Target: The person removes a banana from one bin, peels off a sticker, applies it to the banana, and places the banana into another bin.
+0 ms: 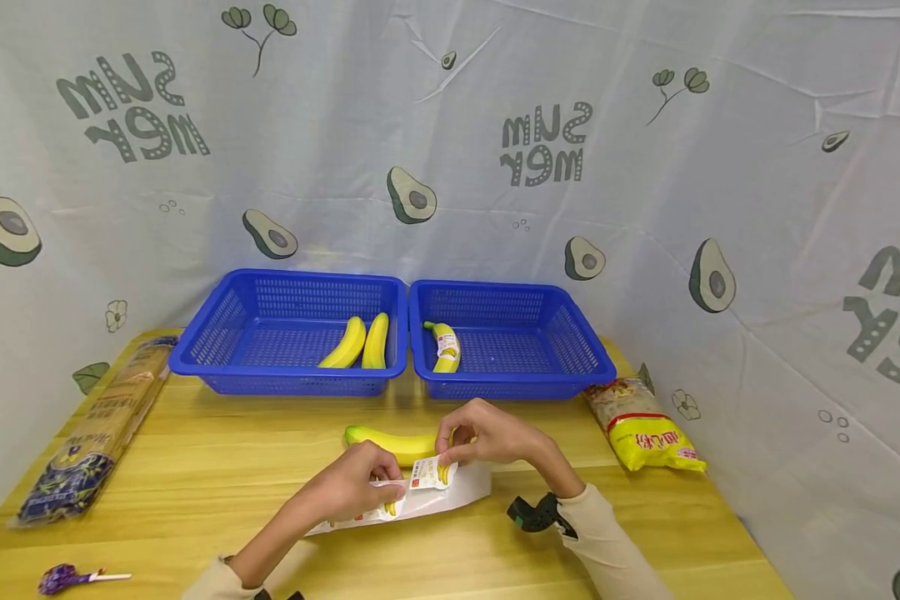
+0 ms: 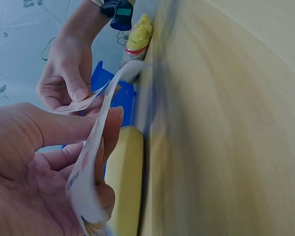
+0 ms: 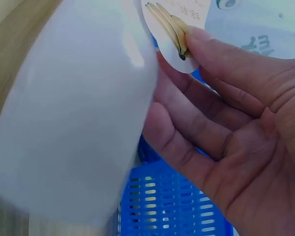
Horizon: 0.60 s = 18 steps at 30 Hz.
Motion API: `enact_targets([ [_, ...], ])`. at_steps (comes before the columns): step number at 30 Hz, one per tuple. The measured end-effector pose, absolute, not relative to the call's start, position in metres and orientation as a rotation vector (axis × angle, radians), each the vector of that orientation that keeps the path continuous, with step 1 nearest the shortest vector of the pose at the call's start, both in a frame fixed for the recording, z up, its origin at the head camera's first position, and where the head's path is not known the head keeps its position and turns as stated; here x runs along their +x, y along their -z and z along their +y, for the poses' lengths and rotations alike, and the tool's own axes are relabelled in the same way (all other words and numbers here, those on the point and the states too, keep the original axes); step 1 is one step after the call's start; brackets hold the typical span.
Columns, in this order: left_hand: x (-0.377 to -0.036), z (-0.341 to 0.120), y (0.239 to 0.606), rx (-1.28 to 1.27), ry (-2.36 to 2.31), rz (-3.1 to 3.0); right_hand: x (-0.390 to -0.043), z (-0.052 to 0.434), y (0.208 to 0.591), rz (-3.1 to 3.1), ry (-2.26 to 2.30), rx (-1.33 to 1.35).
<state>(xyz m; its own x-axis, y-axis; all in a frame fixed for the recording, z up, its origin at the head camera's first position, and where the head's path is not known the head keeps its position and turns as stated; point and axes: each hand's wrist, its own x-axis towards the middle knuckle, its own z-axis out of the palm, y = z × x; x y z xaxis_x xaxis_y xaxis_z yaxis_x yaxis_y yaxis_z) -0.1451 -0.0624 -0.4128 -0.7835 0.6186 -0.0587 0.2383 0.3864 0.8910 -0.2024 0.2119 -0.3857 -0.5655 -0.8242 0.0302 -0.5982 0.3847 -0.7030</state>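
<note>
Nearest the camera, at the front edge of the surface (image 1: 195, 467), a white backing sheet (image 1: 450, 498) is held up between two hands. It is pinched by the left hand (image 1: 356, 487) near its left end, thumb on top and fingers curled beneath, so that the strip is kept taut and lifted off the wood. A sticker (image 1: 431, 473) printed with a small bunch of bananas is gripped by the right hand (image 1: 487, 435) between thumb and forefinger; in the right wrist view the thumb is seen pressed on the sticker's rounded edge while the sheet curves away beside it. The two grips appear to be set against each other so that the label can be parted from its glossy backing.

Just behind the hands, a bare yellow banana (image 1: 390, 442) is laid lengthwise on the surface, close enough for a label to be carried straight to it. It seems to be the next fruit to be marked.

Along the back edge two blue baskets stand side by side, touching. Two unlabelled bananas (image 1: 360, 343) are kept in the left basket (image 1: 217, 333), while one labelled banana (image 1: 446, 347) is kept in the right basket (image 1: 570, 333), which suggests sorting by whether a label has been applied.

Noodle packets lie at the left edge (image 1: 93, 433) and the right edge (image 1: 641, 425), and a wrapped lollipop (image 1: 67, 577) at the front left corner.
</note>
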Motion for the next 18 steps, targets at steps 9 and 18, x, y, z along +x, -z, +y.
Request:
enact_targets([
  [9, -0.1440, -0.0571, 0.4203, 0.890, -1.279, 2.284, -0.2036, 0.2122, 0.3859, 2.326, 0.991, -1.219],
  [18, -0.1381, -0.0555, 0.4188, 0.888, -1.188, 2.411, -0.2028, 0.2104, 0.3861, 2.339, 1.037, -1.185],
])
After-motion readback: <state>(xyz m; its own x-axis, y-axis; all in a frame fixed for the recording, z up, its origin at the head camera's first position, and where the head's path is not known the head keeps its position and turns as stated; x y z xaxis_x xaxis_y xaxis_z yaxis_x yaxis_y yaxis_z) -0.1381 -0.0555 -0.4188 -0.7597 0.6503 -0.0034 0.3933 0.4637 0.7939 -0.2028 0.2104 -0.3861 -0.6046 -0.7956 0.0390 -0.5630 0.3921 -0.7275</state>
